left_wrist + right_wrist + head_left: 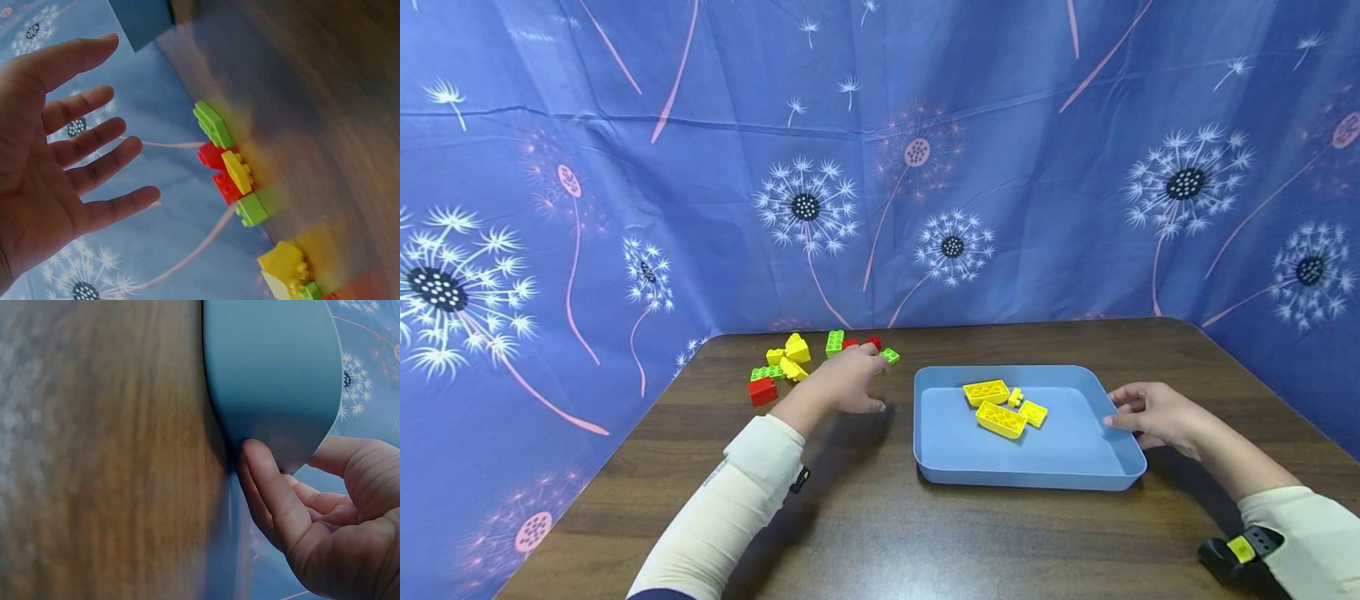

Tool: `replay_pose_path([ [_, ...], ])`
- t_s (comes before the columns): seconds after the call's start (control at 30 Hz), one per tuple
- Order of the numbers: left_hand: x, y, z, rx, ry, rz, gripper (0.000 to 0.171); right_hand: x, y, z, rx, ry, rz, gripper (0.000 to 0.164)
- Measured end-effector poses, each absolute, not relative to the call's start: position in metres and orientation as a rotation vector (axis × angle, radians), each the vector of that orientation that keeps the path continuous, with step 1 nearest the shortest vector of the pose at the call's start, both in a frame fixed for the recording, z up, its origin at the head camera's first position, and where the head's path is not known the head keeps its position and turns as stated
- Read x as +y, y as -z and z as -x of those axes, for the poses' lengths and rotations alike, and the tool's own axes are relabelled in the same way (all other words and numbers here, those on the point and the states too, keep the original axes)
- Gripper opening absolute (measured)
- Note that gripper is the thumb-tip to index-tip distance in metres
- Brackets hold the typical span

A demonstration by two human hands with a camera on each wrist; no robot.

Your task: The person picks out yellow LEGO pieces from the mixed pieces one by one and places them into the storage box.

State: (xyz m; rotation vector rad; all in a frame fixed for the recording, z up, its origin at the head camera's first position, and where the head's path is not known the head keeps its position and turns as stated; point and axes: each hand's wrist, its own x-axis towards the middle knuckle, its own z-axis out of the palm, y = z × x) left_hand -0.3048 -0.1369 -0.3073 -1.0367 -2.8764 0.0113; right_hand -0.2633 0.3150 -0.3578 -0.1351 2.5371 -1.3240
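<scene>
My left hand [850,379] hovers over the table beside loose toy building bricks, its fingers spread and holding nothing. In the left wrist view, a green brick [212,125], a red brick [228,186], a yellow brick [237,172] and another green brick [252,209] lie apart from the fingertips. My right hand [1165,417] grips the right wall of a shallow blue tray [1075,442]. Its thumb reaches over the rim while fingers press the outer wall, as the right wrist view shows. Inside the tray sit several yellow bricks [1002,420].
Left of the left hand is a cluster with a red brick [763,392], a green brick [767,372] and yellow bricks [797,347]. The brown wooden table [880,533] ends at a blue patterned cloth [1037,208] hanging behind and at the sides.
</scene>
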Motion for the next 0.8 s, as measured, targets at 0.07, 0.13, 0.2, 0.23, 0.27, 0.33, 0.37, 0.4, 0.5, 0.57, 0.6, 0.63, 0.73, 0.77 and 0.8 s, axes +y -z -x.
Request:
replay_pose_path([
  [0.07, -0.141, 0.309, 0.306, -2.888, -0.003, 1.021, 0.048, 0.315, 0.357, 0.264, 2.542, 1.318, 0.14, 0.061],
  [0.13, -0.144, 0.311, 0.307, -2.887, 0.007, 1.023, 0.047, 0.316, 0.357, 0.264, 2.548, 1.31, 0.146, 0.061],
  [0.2, -0.147, 0.312, 0.307, -2.886, 0.024, 1.032, 0.046, 0.316, 0.358, 0.264, 2.552, 1.305, 0.148, 0.061],
  [0.23, -0.148, 0.313, 0.307, -2.885, 0.031, 1.035, 0.046, 0.316, 0.358, 0.264, 2.553, 1.304, 0.148, 0.061],
  [0.27, -0.15, 0.314, 0.308, -2.884, 0.038, 1.04, 0.045, 0.316, 0.358, 0.264, 2.553, 1.304, 0.146, 0.061],
  [0.33, -0.153, 0.314, 0.308, -2.883, 0.045, 1.041, 0.045, 0.315, 0.358, 0.263, 2.554, 1.302, 0.146, 0.061],
  [0.37, -0.154, 0.314, 0.308, -2.888, 0.048, 1.036, 0.045, 0.315, 0.358, 0.263, 2.554, 1.301, 0.146, 0.061],
  [0.4, -0.156, 0.315, 0.309, -2.89, 0.047, 1.029, 0.045, 0.315, 0.358, 0.263, 2.558, 1.298, 0.146, 0.061],
  [0.5, -0.16, 0.315, 0.311, -2.892, 0.069, 1.011, 0.045, 0.316, 0.358, 0.263, 2.564, 1.293, 0.151, 0.061],
  [0.57, -0.162, 0.315, 0.314, -2.893, 0.077, 1.0, 0.045, 0.316, 0.358, 0.263, 2.565, 1.297, 0.15, 0.061],
  [0.6, -0.163, 0.315, 0.315, -2.896, 0.091, 0.996, 0.045, 0.316, 0.358, 0.263, 2.567, 1.297, 0.152, 0.06],
  [0.63, -0.164, 0.316, 0.317, -2.897, 0.099, 0.992, 0.044, 0.316, 0.358, 0.263, 2.567, 1.298, 0.152, 0.06],
  [0.73, -0.167, 0.318, 0.322, -2.908, 0.12, 0.975, 0.044, 0.316, 0.358, 0.263, 2.568, 1.297, 0.153, 0.06],
  [0.77, -0.168, 0.319, 0.323, -2.915, 0.132, 0.964, 0.044, 0.316, 0.358, 0.263, 2.569, 1.294, 0.152, 0.06],
  [0.8, -0.168, 0.32, 0.325, -2.917, 0.138, 0.957, 0.044, 0.316, 0.358, 0.263, 2.571, 1.289, 0.151, 0.061],
])
